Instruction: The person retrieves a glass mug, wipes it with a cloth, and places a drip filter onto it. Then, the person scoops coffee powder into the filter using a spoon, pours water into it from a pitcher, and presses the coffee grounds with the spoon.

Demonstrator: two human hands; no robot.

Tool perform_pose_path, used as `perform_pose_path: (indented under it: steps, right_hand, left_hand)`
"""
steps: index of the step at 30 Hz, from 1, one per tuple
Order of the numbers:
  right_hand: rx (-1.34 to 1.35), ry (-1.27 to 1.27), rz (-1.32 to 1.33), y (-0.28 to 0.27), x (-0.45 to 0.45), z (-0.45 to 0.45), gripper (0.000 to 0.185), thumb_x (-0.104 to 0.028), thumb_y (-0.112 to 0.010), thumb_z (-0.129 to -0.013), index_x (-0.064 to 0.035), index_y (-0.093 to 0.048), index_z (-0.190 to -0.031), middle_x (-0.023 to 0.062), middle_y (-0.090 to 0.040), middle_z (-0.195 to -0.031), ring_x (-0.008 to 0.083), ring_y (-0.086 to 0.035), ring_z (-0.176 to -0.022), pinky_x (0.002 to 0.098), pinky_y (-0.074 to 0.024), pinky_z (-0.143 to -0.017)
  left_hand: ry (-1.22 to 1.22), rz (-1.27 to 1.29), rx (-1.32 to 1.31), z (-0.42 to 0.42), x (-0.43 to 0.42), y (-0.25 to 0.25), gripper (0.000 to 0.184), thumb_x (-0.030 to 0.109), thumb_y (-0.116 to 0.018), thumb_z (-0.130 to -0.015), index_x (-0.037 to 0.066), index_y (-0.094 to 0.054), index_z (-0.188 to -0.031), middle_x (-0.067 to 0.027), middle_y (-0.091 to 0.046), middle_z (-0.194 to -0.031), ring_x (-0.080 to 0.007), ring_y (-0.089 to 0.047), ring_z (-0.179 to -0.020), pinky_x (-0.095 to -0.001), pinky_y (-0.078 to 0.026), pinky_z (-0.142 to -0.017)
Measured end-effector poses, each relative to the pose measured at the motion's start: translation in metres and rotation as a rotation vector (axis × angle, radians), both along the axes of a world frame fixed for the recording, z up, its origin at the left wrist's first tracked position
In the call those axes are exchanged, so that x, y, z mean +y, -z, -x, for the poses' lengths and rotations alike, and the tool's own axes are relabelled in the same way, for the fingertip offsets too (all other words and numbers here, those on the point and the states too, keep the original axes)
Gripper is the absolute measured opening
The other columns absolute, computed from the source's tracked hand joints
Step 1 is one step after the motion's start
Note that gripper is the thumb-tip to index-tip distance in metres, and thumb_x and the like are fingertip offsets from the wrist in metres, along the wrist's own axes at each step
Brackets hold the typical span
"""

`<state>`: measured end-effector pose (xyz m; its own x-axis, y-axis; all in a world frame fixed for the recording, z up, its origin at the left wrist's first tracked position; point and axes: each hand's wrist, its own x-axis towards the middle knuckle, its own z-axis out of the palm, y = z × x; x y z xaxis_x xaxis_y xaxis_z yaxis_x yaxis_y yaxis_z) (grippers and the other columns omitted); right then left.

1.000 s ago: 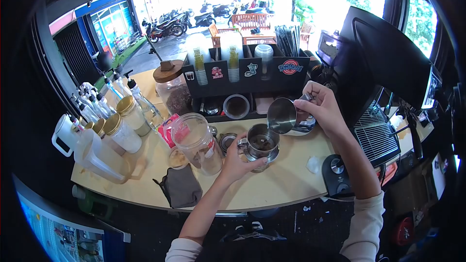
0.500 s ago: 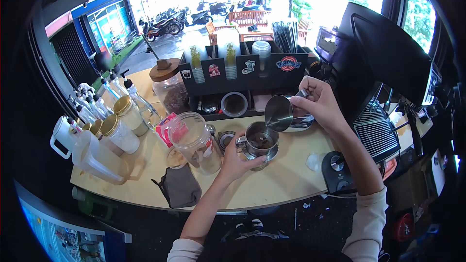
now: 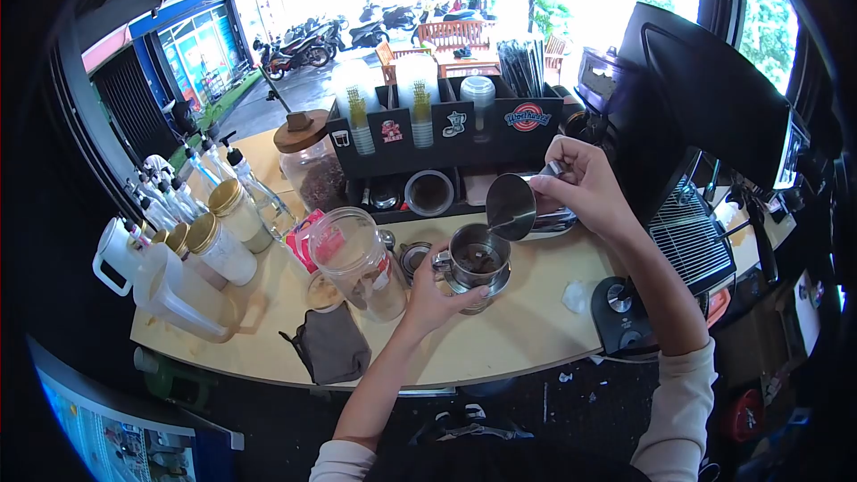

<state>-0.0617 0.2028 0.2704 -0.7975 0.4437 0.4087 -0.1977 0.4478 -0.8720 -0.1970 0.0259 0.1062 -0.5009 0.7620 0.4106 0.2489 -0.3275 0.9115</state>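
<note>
A small metal cup [image 3: 478, 254] with dark contents stands over the counter, a round metal plate beneath it. My left hand [image 3: 436, 296] is closed around the cup's left side, by its handle. Above and to the right, my right hand [image 3: 582, 186] grips a metal pitcher [image 3: 511, 205] by its handle. The pitcher is tilted to the left, its spout at the cup's rim. A thin stream at the spout is hard to make out. Left of my left hand stands an open clear plastic jar [image 3: 353, 254].
A grey cloth [image 3: 332, 345] lies near the front edge of the counter [image 3: 464, 361]. Lidded jars [image 3: 220, 248] and pump bottles stand at the left. Behind is a black organizer [image 3: 446, 138] with plastic cups. A scale-like black device [image 3: 618, 314] and a coffee machine [image 3: 692, 241] are at the right.
The pitcher and my right hand have shifted slightly left and up in view, the pitcher tilted a little more. My left hand keeps its hold on the cup. The whole view has moved slightly.
</note>
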Motion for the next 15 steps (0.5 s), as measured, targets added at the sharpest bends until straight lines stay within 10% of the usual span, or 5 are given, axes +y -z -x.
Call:
perform_pose_path:
  steps: [15]
  right_hand:
    - [-0.002,0.032,-0.063,-0.007,-0.0034,-0.0022,0.023,-0.003,-0.068,-0.078,-0.0045,-0.046,-0.073,-0.0054,-0.044,-0.066,-0.0015,-0.035,-0.058,0.017,-0.0292,-0.049]
  left_hand:
    - [-0.007,-0.002,0.017,0.0008,0.0001,0.001,0.075,0.02,-0.086,-0.062,0.005,-0.046,-0.124,-0.0089,-0.06,-0.113,-0.018,-0.058,-0.107,-0.0336,-0.043,-0.097]
